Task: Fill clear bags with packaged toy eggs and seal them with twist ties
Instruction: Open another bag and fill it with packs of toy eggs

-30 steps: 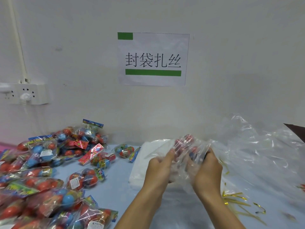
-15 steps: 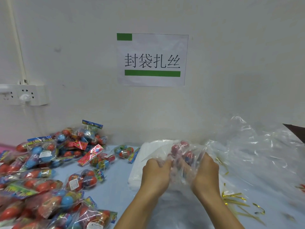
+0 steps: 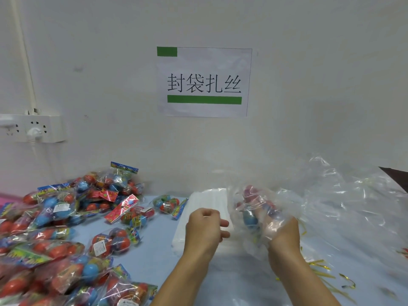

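So there's a light blue table (image 3: 154,257) with a huge pile of packaged toy eggs (image 3: 59,235) heaped on its left side. A crumpled heap of clear plastic (image 3: 353,213) fills the right, and a white stack of bags (image 3: 209,208) sits in the middle. The right hand (image 3: 280,230) is pushed inside a clear bag (image 3: 260,208), gripping an egg pack I think, it's blurry. The left hand (image 3: 205,228) is loosely curled just beside it, holding nothing. Gold twist ties (image 3: 324,270) lie near the right wrist.

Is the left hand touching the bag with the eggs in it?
Apart. The head view shows the left hand beside the clear bag, with white stack showing between them; only the right hand holds it.
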